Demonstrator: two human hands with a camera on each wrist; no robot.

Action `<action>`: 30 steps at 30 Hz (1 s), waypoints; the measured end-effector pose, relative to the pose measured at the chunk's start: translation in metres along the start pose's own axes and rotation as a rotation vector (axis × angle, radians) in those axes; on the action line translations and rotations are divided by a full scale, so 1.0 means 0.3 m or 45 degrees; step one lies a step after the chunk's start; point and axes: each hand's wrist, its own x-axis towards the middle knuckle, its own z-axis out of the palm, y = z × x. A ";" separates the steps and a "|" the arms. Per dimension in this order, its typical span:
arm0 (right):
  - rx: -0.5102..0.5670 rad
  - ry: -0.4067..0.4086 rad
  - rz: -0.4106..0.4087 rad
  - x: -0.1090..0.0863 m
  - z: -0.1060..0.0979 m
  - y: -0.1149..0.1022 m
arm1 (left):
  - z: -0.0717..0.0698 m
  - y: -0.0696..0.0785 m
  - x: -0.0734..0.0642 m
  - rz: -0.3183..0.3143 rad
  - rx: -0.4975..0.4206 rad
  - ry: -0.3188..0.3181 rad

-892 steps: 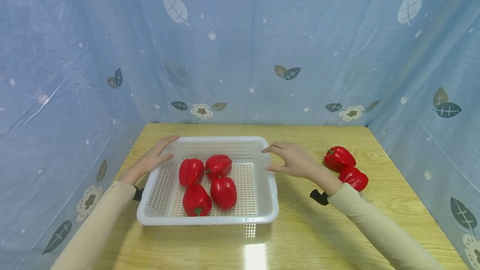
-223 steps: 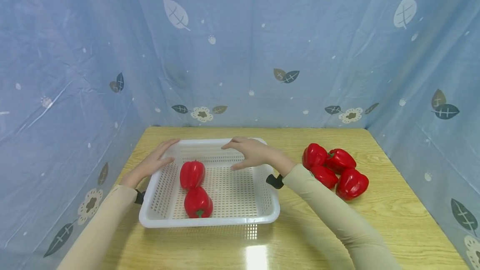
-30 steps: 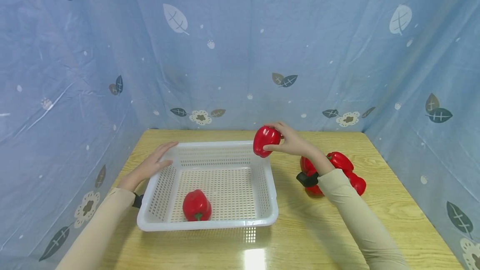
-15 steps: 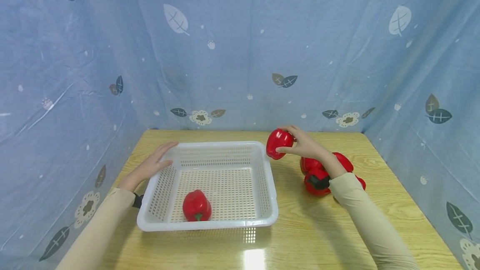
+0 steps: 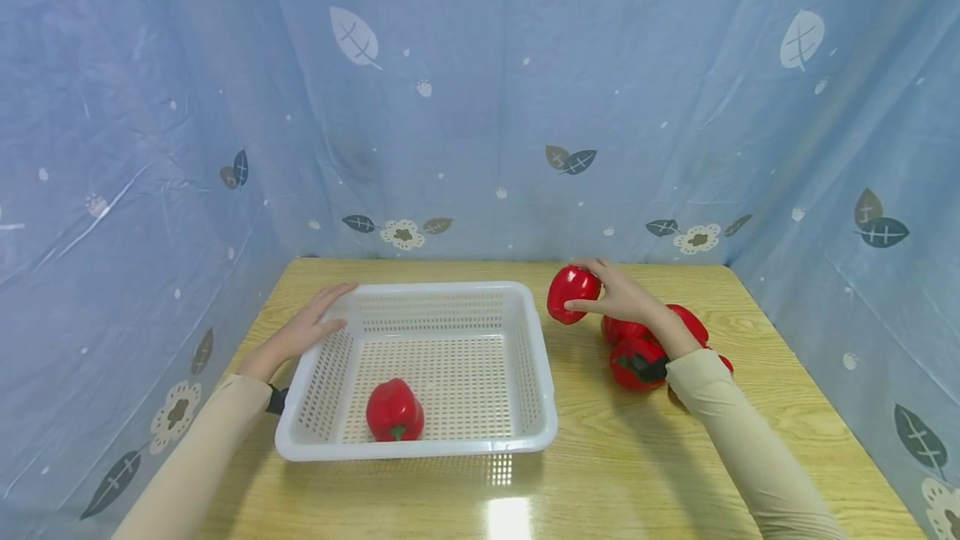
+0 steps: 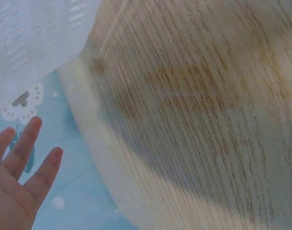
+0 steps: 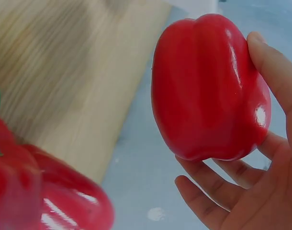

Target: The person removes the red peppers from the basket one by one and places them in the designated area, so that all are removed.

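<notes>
My right hand (image 5: 621,294) grips a glossy red bell pepper (image 5: 573,293), held off the table to the right of the basket. In the right wrist view, the thumb lies along one side of this bell pepper (image 7: 208,91) and the fingers support its lower end. A white plastic basket (image 5: 416,450) with slotted walls stands left of centre, holding one red bell pepper (image 5: 394,412) near its front wall. At the basket's back left corner is my left hand (image 5: 303,330). The left wrist view shows its fingers (image 6: 22,148) extended and spread beside the basket wall.
Several red bell peppers (image 5: 634,363) lie clustered on the wooden table (image 5: 600,473) at the right, partly hidden by my right forearm. A blue patterned curtain (image 5: 480,123) surrounds the table's back and sides.
My right hand has carried a bell pepper from the basket's back right corner further right, toward the cluster. Over the longer span, bell peppers in the basket decreased and the cluster grew. My left hand stayed put.
</notes>
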 end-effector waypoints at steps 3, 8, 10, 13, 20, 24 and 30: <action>-0.020 0.002 -0.005 0.003 0.013 0.022 | 0.000 -0.001 0.001 0.003 0.000 -0.001; -0.063 0.003 0.019 0.007 0.034 0.056 | 0.000 -0.002 0.002 -0.002 0.002 -0.002; -0.095 -0.004 0.039 0.009 0.042 0.063 | -0.001 -0.004 0.002 -0.012 0.003 -0.002; -0.138 -0.022 0.071 0.011 0.055 0.070 | 0.000 -0.004 0.003 -0.019 -0.007 0.000; -0.205 -0.095 0.068 0.020 0.090 0.088 | 0.000 0.000 0.003 0.002 -0.026 0.011; -0.210 -0.140 0.094 0.026 0.106 0.101 | -0.002 0.002 0.001 -0.001 -0.009 -0.001; -0.217 -0.187 0.114 0.027 0.111 0.107 | -0.003 0.015 -0.002 -0.015 -0.006 -0.003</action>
